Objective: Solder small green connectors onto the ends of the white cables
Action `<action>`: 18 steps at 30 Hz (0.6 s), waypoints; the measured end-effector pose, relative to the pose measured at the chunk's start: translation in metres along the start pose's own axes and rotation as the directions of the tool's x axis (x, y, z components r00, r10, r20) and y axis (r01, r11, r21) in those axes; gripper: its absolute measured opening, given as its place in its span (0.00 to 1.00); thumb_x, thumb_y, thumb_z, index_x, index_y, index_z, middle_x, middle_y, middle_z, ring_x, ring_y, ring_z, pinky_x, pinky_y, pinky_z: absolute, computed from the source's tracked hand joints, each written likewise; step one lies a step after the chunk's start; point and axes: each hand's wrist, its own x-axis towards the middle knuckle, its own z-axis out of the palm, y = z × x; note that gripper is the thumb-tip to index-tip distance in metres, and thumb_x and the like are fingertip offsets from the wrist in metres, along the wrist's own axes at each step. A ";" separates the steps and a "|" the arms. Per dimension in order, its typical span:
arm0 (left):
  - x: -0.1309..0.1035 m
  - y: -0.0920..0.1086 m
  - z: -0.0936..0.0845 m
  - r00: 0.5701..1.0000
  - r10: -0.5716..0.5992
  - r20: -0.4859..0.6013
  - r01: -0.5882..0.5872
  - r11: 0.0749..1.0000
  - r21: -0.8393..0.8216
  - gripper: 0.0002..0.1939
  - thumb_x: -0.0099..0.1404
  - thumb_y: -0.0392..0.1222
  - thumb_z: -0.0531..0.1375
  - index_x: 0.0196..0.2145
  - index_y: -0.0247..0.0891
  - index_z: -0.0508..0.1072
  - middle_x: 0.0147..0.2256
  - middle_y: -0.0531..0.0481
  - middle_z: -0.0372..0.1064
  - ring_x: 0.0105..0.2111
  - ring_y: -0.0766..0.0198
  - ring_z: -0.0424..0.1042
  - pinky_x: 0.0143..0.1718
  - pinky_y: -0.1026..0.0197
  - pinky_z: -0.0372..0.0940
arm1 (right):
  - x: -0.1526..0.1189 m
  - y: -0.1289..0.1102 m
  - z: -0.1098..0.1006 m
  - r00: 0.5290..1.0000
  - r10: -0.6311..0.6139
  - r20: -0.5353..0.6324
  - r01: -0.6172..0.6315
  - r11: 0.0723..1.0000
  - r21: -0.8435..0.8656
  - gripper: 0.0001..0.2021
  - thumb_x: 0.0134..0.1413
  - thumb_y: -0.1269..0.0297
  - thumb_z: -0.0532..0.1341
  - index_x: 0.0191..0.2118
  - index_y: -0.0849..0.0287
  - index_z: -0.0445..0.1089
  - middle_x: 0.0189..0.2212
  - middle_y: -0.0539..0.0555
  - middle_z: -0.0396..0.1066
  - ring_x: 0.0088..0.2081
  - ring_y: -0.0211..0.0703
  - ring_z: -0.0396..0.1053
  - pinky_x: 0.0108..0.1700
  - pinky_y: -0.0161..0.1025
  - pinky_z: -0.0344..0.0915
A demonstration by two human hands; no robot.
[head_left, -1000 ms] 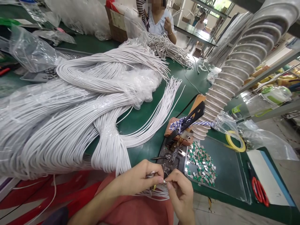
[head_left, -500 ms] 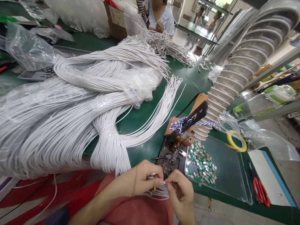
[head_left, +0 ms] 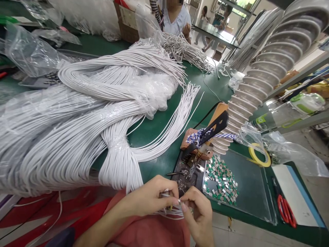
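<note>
Over tiled floor (head_left: 222, 233), beside a crowded green table (head_left: 154, 168), left fingers (head_left: 169, 200) and right fingers (head_left: 190, 196) pinch a white tip (head_left: 179, 201).

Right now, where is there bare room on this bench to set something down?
The right part of the tray, between the small green-and-silver pieces and the red-handled scissors, looks bare. Green tabletop also shows between the fanned wire ends and the ribbed hose, though a thin wire crosses it. The left is crowded with white cable bundles.
</note>
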 end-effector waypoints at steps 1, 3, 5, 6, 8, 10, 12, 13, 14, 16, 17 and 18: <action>0.000 0.000 0.000 1.000 -0.002 -0.001 0.002 1.000 -0.003 0.11 0.65 0.42 0.60 0.28 0.31 0.73 0.23 0.55 0.63 0.24 0.69 0.59 0.26 0.69 0.54 | 0.000 0.000 0.000 1.000 0.004 -0.009 -0.004 1.000 -0.007 0.06 0.60 0.68 0.58 0.30 0.57 0.67 0.23 0.48 0.61 0.25 0.37 0.59 0.27 0.33 0.53; 0.001 0.001 -0.001 1.000 -0.009 0.003 0.009 1.000 -0.017 0.13 0.65 0.43 0.60 0.27 0.32 0.72 0.23 0.55 0.63 0.23 0.69 0.59 0.26 0.69 0.54 | 0.001 0.000 0.001 1.000 0.003 -0.022 -0.004 1.000 -0.022 0.08 0.60 0.68 0.59 0.29 0.57 0.66 0.23 0.47 0.61 0.25 0.36 0.58 0.26 0.33 0.53; 0.001 0.002 -0.001 1.000 -0.012 0.004 0.012 1.000 -0.026 0.14 0.65 0.45 0.60 0.27 0.32 0.72 0.23 0.55 0.63 0.23 0.69 0.58 0.26 0.69 0.55 | 0.002 -0.001 0.001 1.000 -0.013 -0.021 0.012 0.999 -0.032 0.08 0.60 0.69 0.58 0.28 0.57 0.66 0.23 0.47 0.61 0.24 0.35 0.58 0.26 0.32 0.53; 0.001 0.002 -0.001 1.000 -0.008 0.004 0.008 1.000 -0.028 0.14 0.65 0.45 0.60 0.27 0.31 0.72 0.23 0.55 0.63 0.23 0.69 0.58 0.26 0.69 0.54 | 0.002 -0.001 0.001 1.000 -0.020 -0.017 0.019 0.999 -0.035 0.09 0.61 0.69 0.58 0.28 0.57 0.65 0.23 0.47 0.61 0.24 0.35 0.58 0.26 0.32 0.53; 0.002 0.002 -0.001 1.000 -0.003 -0.002 0.003 1.000 -0.027 0.15 0.66 0.46 0.60 0.27 0.31 0.72 0.22 0.56 0.63 0.23 0.70 0.58 0.25 0.69 0.54 | 0.002 -0.001 0.001 1.000 -0.022 -0.018 0.022 0.999 -0.036 0.08 0.61 0.69 0.58 0.29 0.57 0.66 0.23 0.47 0.61 0.24 0.35 0.59 0.26 0.32 0.53; 0.001 0.002 -0.001 1.000 0.005 -0.005 -0.006 0.999 -0.032 0.17 0.66 0.49 0.59 0.27 0.31 0.72 0.22 0.56 0.63 0.22 0.70 0.58 0.25 0.69 0.54 | 0.002 0.000 0.001 1.000 -0.019 -0.019 0.018 0.999 -0.032 0.08 0.61 0.69 0.58 0.29 0.57 0.65 0.23 0.47 0.61 0.24 0.35 0.59 0.26 0.32 0.53; 0.001 0.001 -0.001 1.000 0.023 -0.006 -0.023 0.999 -0.028 0.18 0.66 0.49 0.59 0.26 0.31 0.72 0.22 0.56 0.63 0.22 0.70 0.58 0.25 0.69 0.54 | 0.002 -0.001 0.000 1.000 -0.019 -0.016 0.018 1.000 -0.024 0.08 0.61 0.70 0.58 0.29 0.57 0.65 0.23 0.47 0.61 0.24 0.35 0.59 0.26 0.31 0.53; 0.001 0.000 -0.001 0.999 0.032 -0.008 -0.032 0.999 -0.019 0.17 0.66 0.48 0.59 0.27 0.31 0.72 0.22 0.56 0.63 0.23 0.70 0.58 0.25 0.69 0.53 | 0.002 -0.001 0.000 1.000 -0.018 -0.012 0.018 1.000 -0.020 0.08 0.61 0.70 0.58 0.29 0.57 0.65 0.23 0.47 0.61 0.25 0.35 0.60 0.26 0.31 0.53; 0.001 -0.001 -0.001 0.999 0.040 -0.008 -0.040 0.999 -0.008 0.16 0.66 0.47 0.59 0.27 0.31 0.72 0.22 0.56 0.63 0.23 0.70 0.58 0.25 0.69 0.53 | 0.002 -0.001 0.000 1.000 -0.020 -0.009 0.020 1.000 -0.019 0.08 0.61 0.70 0.58 0.29 0.57 0.66 0.23 0.47 0.62 0.25 0.35 0.60 0.26 0.31 0.54; 0.000 -0.002 -0.001 0.999 0.039 -0.008 -0.039 0.999 0.011 0.14 0.66 0.45 0.59 0.28 0.31 0.73 0.23 0.56 0.63 0.23 0.70 0.57 0.25 0.69 0.53 | 0.002 -0.001 0.001 1.000 -0.029 -0.009 0.028 0.999 -0.022 0.08 0.60 0.70 0.57 0.29 0.57 0.66 0.23 0.47 0.62 0.25 0.35 0.60 0.26 0.31 0.54; 0.000 -0.002 -0.001 1.000 0.031 -0.006 -0.031 0.999 0.014 0.14 0.66 0.45 0.60 0.28 0.32 0.73 0.23 0.56 0.63 0.23 0.70 0.57 0.26 0.69 0.53 | 0.002 -0.001 0.001 0.999 -0.032 -0.010 0.032 0.999 -0.025 0.08 0.60 0.70 0.57 0.30 0.57 0.66 0.23 0.47 0.62 0.25 0.35 0.60 0.26 0.32 0.54; 0.000 -0.002 -0.001 1.000 0.023 -0.005 -0.023 1.000 0.015 0.13 0.66 0.44 0.60 0.29 0.32 0.73 0.23 0.56 0.63 0.24 0.70 0.58 0.26 0.69 0.53 | 0.002 -0.001 0.001 0.999 -0.032 -0.011 0.032 0.999 -0.027 0.07 0.60 0.71 0.57 0.30 0.57 0.66 0.23 0.48 0.62 0.25 0.35 0.60 0.26 0.32 0.54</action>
